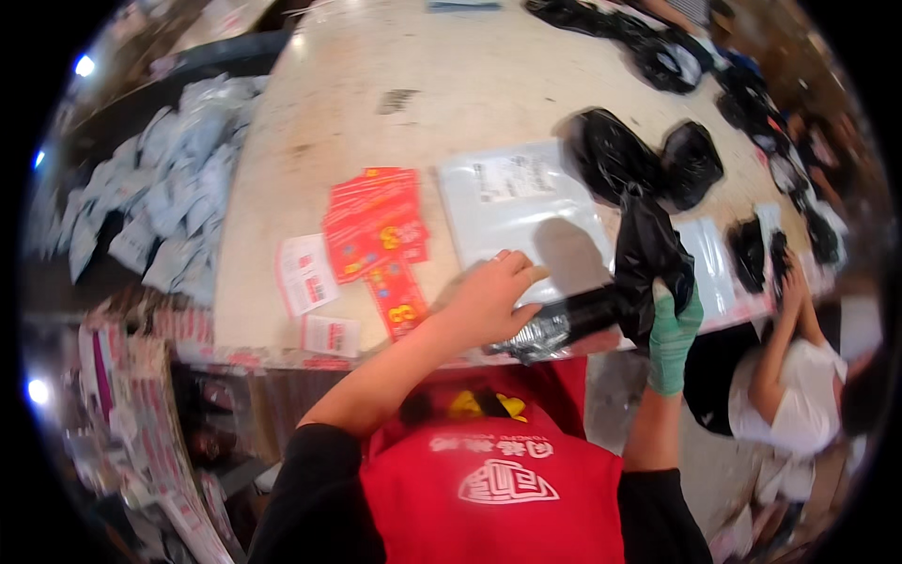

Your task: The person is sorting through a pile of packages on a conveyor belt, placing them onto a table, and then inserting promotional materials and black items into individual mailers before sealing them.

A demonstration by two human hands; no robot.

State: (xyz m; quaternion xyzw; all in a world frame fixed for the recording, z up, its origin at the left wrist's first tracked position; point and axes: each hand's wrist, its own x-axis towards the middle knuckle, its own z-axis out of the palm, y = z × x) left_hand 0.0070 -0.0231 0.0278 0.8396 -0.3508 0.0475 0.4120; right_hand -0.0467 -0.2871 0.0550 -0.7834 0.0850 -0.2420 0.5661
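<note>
The two hands are apart. On the right, the gloved right hand is closed around the near end of a black plastic bag, which stands over the near right part of the bench. The bare left hand has its fingers loosely bent and thumb held away, over the near left part of a pale mailing bag; whether it presses down, I cannot tell. A dark, shiny plastic wrap lies just beside it at the near edge.

The black bag looks soft, thin and slippery, probably light, though its contents are hidden. A gathered fold should hold better than the smooth side. The mailing bag seems limp and slick, best taken by an edge or corner. Red cards lie to its left.
</note>
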